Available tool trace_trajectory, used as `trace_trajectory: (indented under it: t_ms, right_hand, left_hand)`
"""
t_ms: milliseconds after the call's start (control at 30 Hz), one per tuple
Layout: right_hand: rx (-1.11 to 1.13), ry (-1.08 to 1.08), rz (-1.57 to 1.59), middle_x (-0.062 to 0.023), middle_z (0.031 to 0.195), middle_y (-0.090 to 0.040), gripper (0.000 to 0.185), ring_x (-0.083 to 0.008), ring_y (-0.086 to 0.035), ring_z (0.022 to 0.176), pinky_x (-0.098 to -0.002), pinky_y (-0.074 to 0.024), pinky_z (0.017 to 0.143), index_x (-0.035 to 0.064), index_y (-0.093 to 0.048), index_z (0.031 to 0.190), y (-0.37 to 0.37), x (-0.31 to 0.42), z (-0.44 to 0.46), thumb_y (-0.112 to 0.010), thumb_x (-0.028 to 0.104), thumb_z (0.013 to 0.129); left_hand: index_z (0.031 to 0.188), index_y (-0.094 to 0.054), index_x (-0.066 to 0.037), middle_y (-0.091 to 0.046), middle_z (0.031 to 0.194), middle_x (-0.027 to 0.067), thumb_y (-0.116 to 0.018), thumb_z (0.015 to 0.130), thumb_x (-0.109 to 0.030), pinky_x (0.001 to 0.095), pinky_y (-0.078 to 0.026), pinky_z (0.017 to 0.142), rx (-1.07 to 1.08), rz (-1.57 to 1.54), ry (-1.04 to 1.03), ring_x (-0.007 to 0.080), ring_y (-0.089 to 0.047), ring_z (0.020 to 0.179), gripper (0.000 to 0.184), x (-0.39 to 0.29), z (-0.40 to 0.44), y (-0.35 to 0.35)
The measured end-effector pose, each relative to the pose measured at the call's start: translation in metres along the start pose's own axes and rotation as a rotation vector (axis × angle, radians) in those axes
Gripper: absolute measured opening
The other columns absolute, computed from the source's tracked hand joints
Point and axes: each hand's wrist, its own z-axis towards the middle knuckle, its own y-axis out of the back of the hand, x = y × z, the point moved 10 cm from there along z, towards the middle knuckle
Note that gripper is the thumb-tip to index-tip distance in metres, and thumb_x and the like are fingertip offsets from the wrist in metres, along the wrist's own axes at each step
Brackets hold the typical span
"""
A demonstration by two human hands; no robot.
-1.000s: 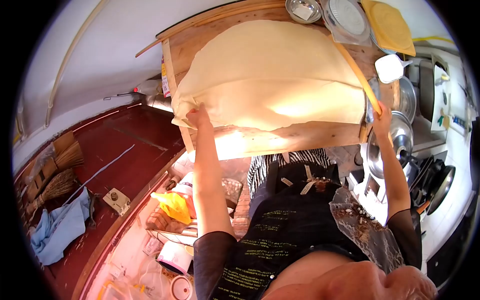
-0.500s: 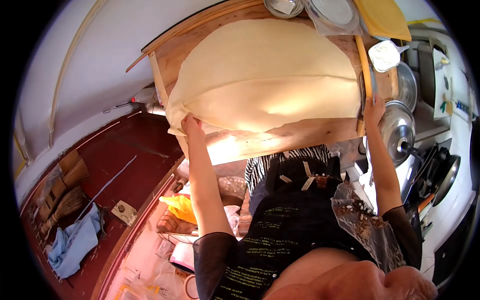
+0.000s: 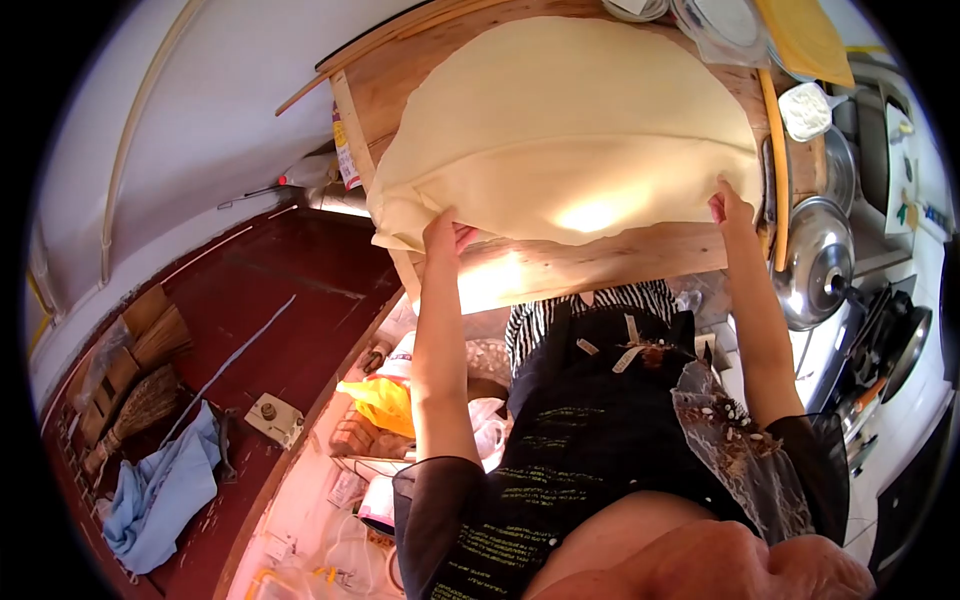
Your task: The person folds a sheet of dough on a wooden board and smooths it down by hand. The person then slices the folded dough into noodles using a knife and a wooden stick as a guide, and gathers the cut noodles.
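A wide, thin sheet of dough point(image 3: 570, 100) is spread on the wooden board point(image 3: 620, 255), with a crease running across it and its near part folded over. My left hand point(image 3: 443, 232) pinches the sheet's near left corner, where the dough is bunched. At the near right edge, my right hand point(image 3: 731, 203) has its fingers closed on the dough's rim. The rolling pin point(image 3: 775, 170) lies along the board's right side, right of my right hand and not touched by it.
Metal lids point(image 3: 815, 262) and a white container of white powder point(image 3: 806, 111) stand at the right. Yellow sheets point(image 3: 808, 38) lie at the back right. A long thin stick point(image 3: 400, 40) runs along the back left edge. Brooms and a blue cloth point(image 3: 165, 490) lie far left.
My right hand has let go of the rolling pin and moved left onto the dough's edge. The pin now rests at the right. My left hand still grips the left corner.
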Motion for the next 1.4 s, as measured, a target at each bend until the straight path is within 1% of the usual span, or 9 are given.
trace_trajectory:
  t_ms: [100, 233, 400, 533, 600, 700, 900, 1233, 1400]
  right_hand:
    - [0.205, -0.275, -0.153, -0.0038, 0.059, -0.058, 0.031, -0.0111, -0.054, 0.05, -0.0229, -0.0425, 0.044, 0.0048, -0.057, 0.086, -0.019, -0.012, -0.011, -0.068, 0.034, 0.085]
    - [0.624, -0.099, 0.136, -0.0083, 0.074, -0.065, 0.028, -0.0161, -0.063, 0.066, -0.0241, -0.0512, 0.059, 0.0057, -0.056, 0.095, -0.068, 0.058, 0.014, -0.051, 0.033, 0.097]
    - [0.538, 0.138, 0.579, -0.0141, 0.109, -0.065, 0.036, -0.022, -0.063, 0.096, -0.0299, -0.0516, 0.085, 0.0001, -0.051, 0.123, -0.126, 0.142, -0.015, -0.049, 0.027, 0.099]
    - [0.283, 0.271, 0.225, -0.0089, 0.104, -0.066, 0.034, -0.0178, -0.063, 0.089, -0.0285, -0.0507, 0.077, 0.0001, -0.059, 0.116, -0.1, 0.115, -0.016, -0.057, 0.026, 0.094]
    - [0.195, 0.369, 0.079, -0.0042, 0.097, -0.067, 0.026, -0.0138, -0.061, 0.081, -0.0278, -0.0487, 0.069, 0.0021, -0.064, 0.104, -0.084, 0.09, -0.021, -0.064, 0.024, 0.09]
    - [0.15, 1.057, -0.546, -0.0038, 0.087, -0.062, 0.012, -0.0163, -0.058, 0.077, -0.0299, -0.0477, 0.065, 0.0073, -0.065, 0.094, -0.089, 0.095, -0.098, -0.068, 0.015, 0.084]
    - [0.218, 1.25, -0.888, -0.0121, 0.097, -0.057, 0.021, -0.0323, -0.054, 0.097, -0.0408, -0.0458, 0.082, 0.0094, -0.061, 0.1, -0.104, 0.06, -0.133, -0.069, 0.011, 0.08]
    - [0.23, 1.295, -0.945, -0.0108, 0.096, -0.06, 0.018, -0.03, -0.056, 0.094, -0.0386, -0.0463, 0.084, 0.0072, -0.062, 0.1, -0.115, 0.031, -0.186, -0.065, 0.006, 0.082]
    - [0.539, 1.153, -0.746, -0.0109, 0.093, -0.061, 0.011, -0.0214, -0.062, 0.079, -0.0307, -0.0506, 0.069, 0.003, -0.063, 0.098, -0.197, 0.034, -0.245, -0.062, 0.006, 0.088]
  left_hand:
    - [0.106, -0.055, -0.003, -0.065, 0.098, 0.011, -0.055, 0.09, -0.021, 0.0368, -0.058, 0.077, 0.145, -0.059, -0.004, 0.0232, -0.066, 0.082, 0.024, -0.016, 0.005, -0.016]
    - [0.108, -0.055, -0.004, -0.066, 0.099, 0.0091, -0.05, 0.092, -0.022, 0.0381, -0.055, 0.079, 0.431, -0.307, -0.159, 0.0232, -0.065, 0.082, 0.024, -0.089, 0.038, -0.056]
    - [0.119, -0.054, -0.002, -0.062, 0.113, 0.0128, -0.049, 0.097, -0.029, 0.0394, -0.049, 0.091, 0.426, -0.492, -0.415, 0.0233, -0.061, 0.104, 0.036, -0.167, 0.017, -0.105]
    - [0.112, -0.06, -0.005, -0.057, 0.118, 0.0103, -0.053, 0.095, -0.023, 0.0388, -0.046, 0.09, 0.078, -0.112, -0.681, 0.0272, -0.053, 0.111, 0.026, -0.133, 0.008, -0.087]
    - [0.1, -0.062, -0.009, -0.057, 0.107, 0.0085, -0.06, 0.087, -0.015, 0.0413, -0.045, 0.085, -0.248, 0.869, -1.259, 0.0292, -0.052, 0.102, 0.015, -0.127, -0.053, -0.109]
    - [0.093, -0.06, -0.01, -0.054, 0.097, 0.0079, -0.065, 0.078, -0.011, 0.0429, -0.043, 0.082, -0.111, 1.07, -1.439, 0.0299, -0.05, 0.095, 0.015, -0.088, -0.092, -0.135]
    - [0.095, -0.06, -0.009, -0.053, 0.102, 0.0095, -0.066, 0.078, -0.011, 0.0422, -0.043, 0.081, -0.082, 1.152, -1.335, 0.0305, -0.05, 0.096, 0.018, -0.048, -0.078, -0.114]
    - [0.102, -0.06, -0.007, -0.055, 0.108, 0.0131, -0.065, 0.079, -0.01, 0.0445, -0.042, 0.087, -0.104, 0.938, -1.306, 0.0343, -0.049, 0.102, 0.024, -0.05, -0.11, -0.022]
    - [0.104, -0.057, -0.007, -0.056, 0.106, 0.0132, -0.064, 0.078, -0.007, 0.0476, -0.04, 0.088, -0.805, 0.775, -1.125, 0.0349, -0.05, 0.105, 0.026, -0.088, -0.092, 0.117]
